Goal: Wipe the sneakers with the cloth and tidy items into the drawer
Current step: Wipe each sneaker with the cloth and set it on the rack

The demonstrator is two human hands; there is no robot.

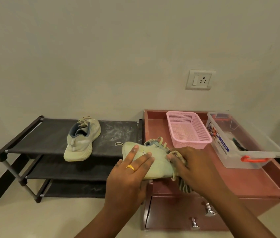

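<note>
Through the head camera I saw the left hand (132,170) holding one sneaker (153,163) up over the gap between the shoe rack (49,134) and the reddish cabinet (256,179). Its fingers lay nearly straight across the shoe's side, the index finger spread a little from the others. What looked like the thumb tip showed under the sole, so the shoe was pinched between them. A gold ring (130,167) sat on one finger.

The right hand (194,167) was curled round a striped cloth (184,186) and pressed it against the right end of that sneaker. Its fingertips were bunched together in the fabric, and a tail of cloth hung below the wrist.

The second sneaker (82,140) rested alone on the rack's dusty top shelf, heel toward me, well apart from the hands.

On the cabinet top a pink basket (189,129) stood just beside a clear lidless box (238,140) with an orange handle. Below the hands was the drawer (173,215), with two metal knobs (209,210) on the drawer fronts; I could not tell whether it was shut. A wall socket (200,79) sat above the cabinet.
</note>
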